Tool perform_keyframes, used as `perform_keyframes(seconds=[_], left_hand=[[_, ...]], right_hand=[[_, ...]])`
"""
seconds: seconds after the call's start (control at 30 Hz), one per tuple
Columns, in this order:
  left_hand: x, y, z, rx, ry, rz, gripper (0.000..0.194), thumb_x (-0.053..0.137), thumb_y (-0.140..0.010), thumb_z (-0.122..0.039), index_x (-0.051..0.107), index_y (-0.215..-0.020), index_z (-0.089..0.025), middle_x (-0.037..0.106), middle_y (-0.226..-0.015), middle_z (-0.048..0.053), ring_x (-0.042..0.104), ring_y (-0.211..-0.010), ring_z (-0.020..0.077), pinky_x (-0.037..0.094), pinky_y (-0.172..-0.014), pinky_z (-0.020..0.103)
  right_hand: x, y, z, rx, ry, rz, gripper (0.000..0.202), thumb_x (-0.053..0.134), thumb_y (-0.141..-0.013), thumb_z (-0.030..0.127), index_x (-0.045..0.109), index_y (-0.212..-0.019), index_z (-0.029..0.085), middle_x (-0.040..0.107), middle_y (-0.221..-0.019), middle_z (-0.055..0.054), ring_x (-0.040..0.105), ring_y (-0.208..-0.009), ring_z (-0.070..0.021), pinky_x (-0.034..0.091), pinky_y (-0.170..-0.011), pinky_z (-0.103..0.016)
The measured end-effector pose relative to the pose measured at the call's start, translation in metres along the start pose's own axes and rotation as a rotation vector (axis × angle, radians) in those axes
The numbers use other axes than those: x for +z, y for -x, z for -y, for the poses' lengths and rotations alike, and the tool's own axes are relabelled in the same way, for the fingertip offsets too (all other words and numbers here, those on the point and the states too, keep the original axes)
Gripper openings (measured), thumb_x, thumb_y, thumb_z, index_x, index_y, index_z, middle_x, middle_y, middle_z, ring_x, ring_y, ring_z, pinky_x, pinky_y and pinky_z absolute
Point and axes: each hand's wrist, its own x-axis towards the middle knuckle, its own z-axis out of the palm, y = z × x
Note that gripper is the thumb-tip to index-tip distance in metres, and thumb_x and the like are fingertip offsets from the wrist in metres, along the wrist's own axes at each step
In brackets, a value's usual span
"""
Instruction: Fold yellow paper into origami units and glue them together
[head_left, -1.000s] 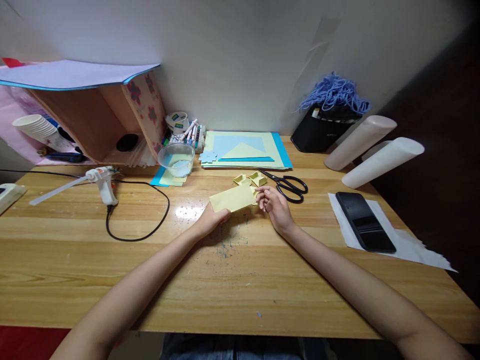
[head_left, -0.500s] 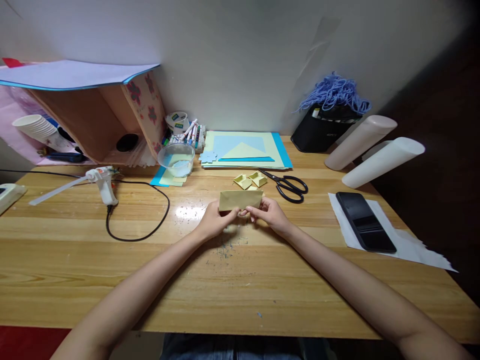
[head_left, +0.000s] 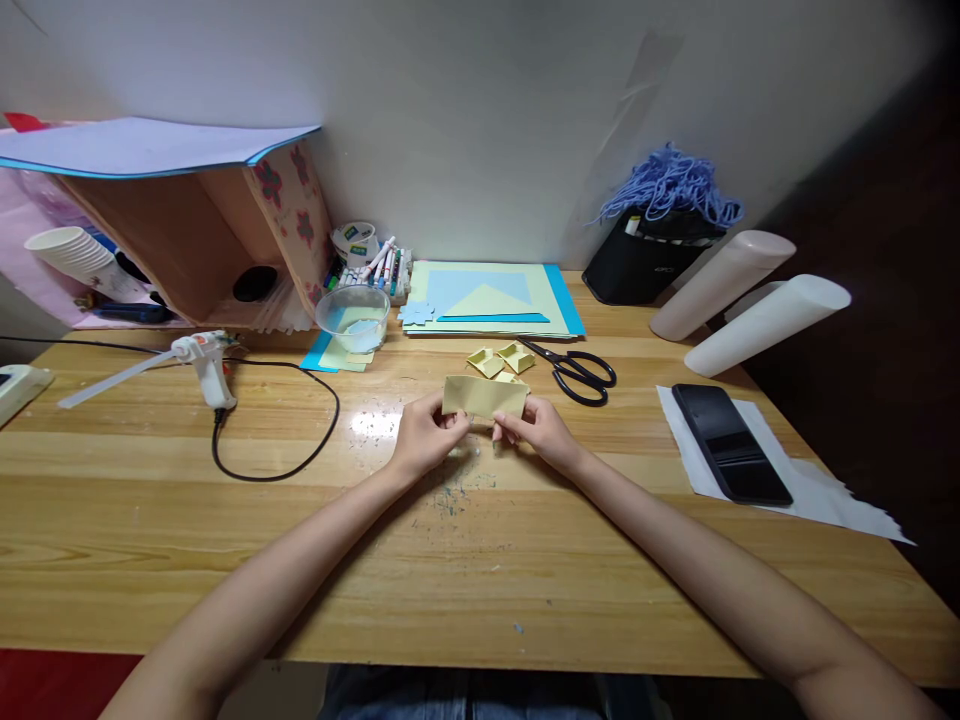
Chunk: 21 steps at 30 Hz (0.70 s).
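Note:
A strip of pale yellow paper (head_left: 484, 397) is held upright and slightly bowed between my two hands. My left hand (head_left: 427, 435) pinches its left end, with the thumb at the lower edge. At the right end, my right hand (head_left: 538, 428) grips it between thumb and fingers. Several small folded yellow paper pieces (head_left: 486, 362) lie just beyond the strip, one partly hidden behind it. Black-handled scissors (head_left: 581, 378) rest to their right.
Farther back are stacked coloured sheets (head_left: 487, 290), a clear plastic bowl (head_left: 352, 320) and markers (head_left: 382, 268). A glue gun (head_left: 206, 370) with a looping cable lies left. At the right are a phone (head_left: 731, 445) and two white rolls (head_left: 769, 325).
The yellow paper has shifted slightly right and now bows a little. My left thumb has moved left along its lower edge, and my hands' fingertips are farther apart.

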Motion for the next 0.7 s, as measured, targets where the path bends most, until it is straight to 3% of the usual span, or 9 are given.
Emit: perform_keyframes(seconds=[0.17,0.5,0.6,0.7], left_hand=[[-0.002,-0.002,-0.003,-0.004,-0.007,-0.134,0.015,0.053,-0.064,-0.021,0.043,-0.054,-0.016,0.039,-0.05,-0.006,0.035,-0.048,0.0061,0.026,-0.046,0.017],[-0.008,-0.01,0.012,-0.075,0.061,-0.282,0.01,0.051,-0.071,-0.022,0.049,-0.063,-0.016,0.045,-0.054,-0.004,0.045,-0.049,0.0082,0.033,-0.048,0.018],[-0.01,-0.009,0.008,0.058,-0.018,-0.337,0.01,0.047,-0.078,-0.025,0.053,-0.076,-0.017,0.05,-0.064,-0.001,0.049,-0.058,0.0097,0.038,-0.053,0.02],[-0.01,-0.004,-0.002,0.33,-0.168,-0.325,0.018,0.049,-0.08,-0.022,0.055,-0.096,-0.017,0.053,-0.084,0.003,0.049,-0.067,0.0097,0.042,-0.062,0.022]], right_hand=[[0.0,0.001,0.001,-0.003,-0.004,-0.043,0.034,0.054,-0.078,0.041,0.06,-0.059,0.013,0.059,-0.055,-0.004,0.042,-0.045,-0.0085,0.033,-0.045,-0.022],[0.0,0.0,0.0,-0.005,-0.079,-0.179,0.032,0.057,-0.076,0.04,0.058,-0.058,0.013,0.059,-0.056,-0.003,0.043,-0.046,-0.008,0.034,-0.045,-0.021],[0.003,0.0,-0.002,0.01,-0.007,-0.257,0.031,0.058,-0.075,0.04,0.062,-0.063,0.012,0.058,-0.055,-0.003,0.046,-0.047,-0.0089,0.037,-0.046,-0.022],[0.005,-0.001,-0.007,-0.002,0.022,-0.322,0.027,0.062,-0.072,0.038,0.067,-0.078,0.012,0.063,-0.065,-0.004,0.054,-0.056,-0.0127,0.043,-0.052,-0.024]])
